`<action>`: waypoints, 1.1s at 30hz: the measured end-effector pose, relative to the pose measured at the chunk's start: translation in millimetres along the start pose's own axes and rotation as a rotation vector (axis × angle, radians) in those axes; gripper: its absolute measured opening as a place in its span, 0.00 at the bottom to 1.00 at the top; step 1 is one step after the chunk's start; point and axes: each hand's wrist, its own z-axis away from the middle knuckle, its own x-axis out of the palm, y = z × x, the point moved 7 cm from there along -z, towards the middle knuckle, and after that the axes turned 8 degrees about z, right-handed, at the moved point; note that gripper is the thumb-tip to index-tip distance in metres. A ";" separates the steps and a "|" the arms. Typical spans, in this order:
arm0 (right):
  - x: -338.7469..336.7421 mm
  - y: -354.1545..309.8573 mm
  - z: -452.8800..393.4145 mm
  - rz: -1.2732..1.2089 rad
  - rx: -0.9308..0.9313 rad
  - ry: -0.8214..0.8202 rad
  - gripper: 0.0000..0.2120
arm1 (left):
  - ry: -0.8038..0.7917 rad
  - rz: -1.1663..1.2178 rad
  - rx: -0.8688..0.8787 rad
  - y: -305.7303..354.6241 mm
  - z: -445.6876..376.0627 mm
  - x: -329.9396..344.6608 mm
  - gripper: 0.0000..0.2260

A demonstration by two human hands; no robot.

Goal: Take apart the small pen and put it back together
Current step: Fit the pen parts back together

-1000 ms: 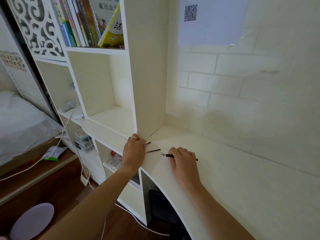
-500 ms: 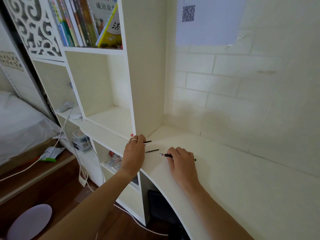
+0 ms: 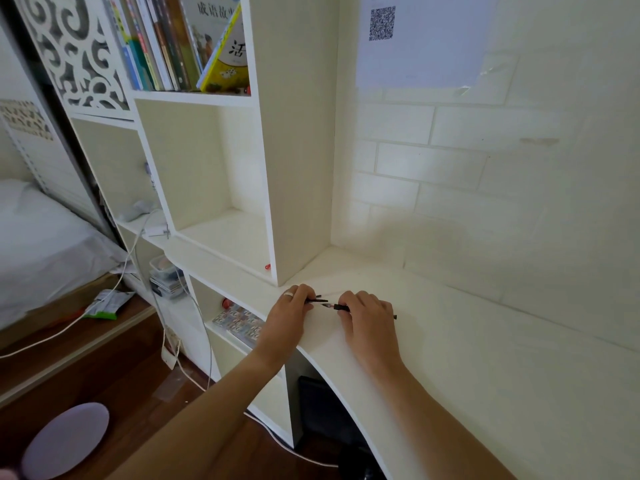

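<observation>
Pen [image 3: 341, 308] apparently between both hands

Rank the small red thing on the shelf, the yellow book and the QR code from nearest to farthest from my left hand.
From the left hand:
1. Small red thing, just above, at the shelf's front edge.
2. Yellow book, upper shelf, leaning.
3. QR code, on the wall paper, upper right.

Pen parts [image 3: 317, 300] on desk [image 3: 450, 358], between hands

My left hand [image 3: 289, 311] pinches a thin black piece [image 3: 317, 301]; my right hand [image 3: 369, 315] holds the pen barrel [image 3: 341, 308] on the desk [image 3: 485, 358]
</observation>
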 end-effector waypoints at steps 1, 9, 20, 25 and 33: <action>-0.1 -0.6 0.1 -0.002 -0.008 -0.002 0.04 | -0.009 0.005 0.010 0.8 -0.1 0.6 0.06; 7.4 -0.5 0.3 -0.133 -0.018 -0.055 0.11 | -0.072 0.025 0.147 11.8 1.3 6.7 0.06; 14.0 1.9 -1.5 -0.229 -0.037 -0.099 0.06 | 0.000 0.143 0.082 6.8 4.8 1.9 0.09; 12.8 -1.2 -1.9 -0.257 -0.057 -0.107 0.04 | 0.011 0.121 0.081 6.3 5.9 1.2 0.09; 10.5 -2.8 0.1 -0.202 -0.086 -0.083 0.04 | 0.030 0.094 0.094 8.6 11.6 0.2 0.07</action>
